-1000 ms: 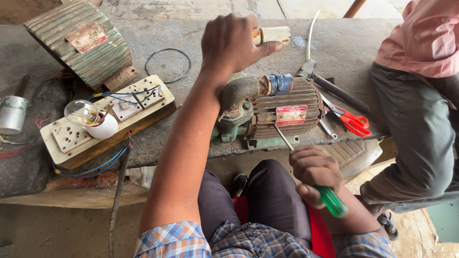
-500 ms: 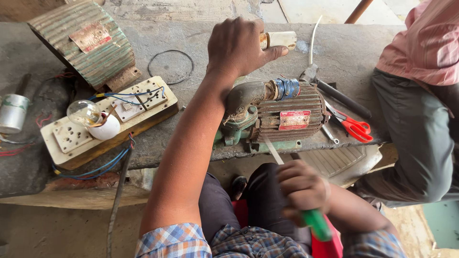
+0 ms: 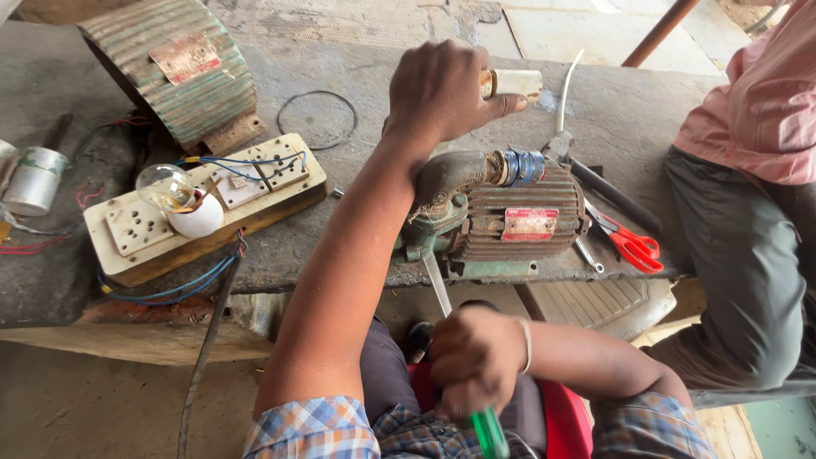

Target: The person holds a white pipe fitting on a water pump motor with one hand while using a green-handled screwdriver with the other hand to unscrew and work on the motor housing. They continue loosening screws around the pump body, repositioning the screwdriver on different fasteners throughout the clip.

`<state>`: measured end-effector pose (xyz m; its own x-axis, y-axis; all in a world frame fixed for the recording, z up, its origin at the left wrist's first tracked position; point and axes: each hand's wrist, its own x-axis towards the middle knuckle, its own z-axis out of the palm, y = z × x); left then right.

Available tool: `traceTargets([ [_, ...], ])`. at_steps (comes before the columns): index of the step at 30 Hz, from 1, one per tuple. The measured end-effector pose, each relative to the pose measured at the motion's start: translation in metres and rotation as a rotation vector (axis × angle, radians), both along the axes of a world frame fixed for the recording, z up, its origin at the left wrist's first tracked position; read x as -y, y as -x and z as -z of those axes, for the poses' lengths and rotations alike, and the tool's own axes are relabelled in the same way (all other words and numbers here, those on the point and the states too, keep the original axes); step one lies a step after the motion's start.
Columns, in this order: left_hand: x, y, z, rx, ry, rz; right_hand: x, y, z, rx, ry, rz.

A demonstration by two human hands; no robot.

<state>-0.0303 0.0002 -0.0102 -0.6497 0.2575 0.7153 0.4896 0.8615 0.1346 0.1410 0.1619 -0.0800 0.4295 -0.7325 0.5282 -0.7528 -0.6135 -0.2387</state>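
Now the right hand [image 3: 478, 357] grips a green-handled screwdriver [image 3: 489, 429] at the motor [image 3: 510, 223], left hand [image 3: 442, 89] clasping a cream block [image 3: 514, 82].

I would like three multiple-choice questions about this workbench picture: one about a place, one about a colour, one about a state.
1. Where do the scissors lie?
A. right of the motor
B. on the switch board
C. on the floor

2. What colour is the screwdriver handle?
A. red
B. green
C. yellow

3. How is the right hand?
A. open and flat
B. shut around the screwdriver
C. resting on the bench

Answers:
1 A, the red-handled scissors lie on the bench beside the motor's right end.
2 B, the handle below the fist is green.
3 B, the fingers wrap the handle, and the blade points to the motor.
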Motion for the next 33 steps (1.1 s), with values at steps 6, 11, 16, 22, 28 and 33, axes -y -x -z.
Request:
traceTargets([
  [6,0.001,0.006,0.005,-0.043,0.004,-0.003,-0.040,-0.009,-0.001,0.037,-0.034,0.214],
  [11,-0.001,0.009,0.008,0.045,0.003,0.001,-0.061,-0.011,-0.008,0.106,-0.018,0.307],
  [16,-0.001,0.008,0.007,-0.009,0.011,-0.019,-0.059,-0.011,-0.012,0.088,0.000,0.312],
  [22,0.000,0.007,0.007,-0.054,-0.006,0.002,-0.062,0.005,-0.011,0.135,0.070,0.318],
  [28,0.001,0.008,0.007,-0.046,0.002,0.007,-0.033,0.006,-0.007,-0.028,-0.050,0.230],
  [33,0.002,0.009,0.007,-0.074,0.014,0.003,-0.015,0.005,-0.015,-0.053,-0.077,0.134],
])
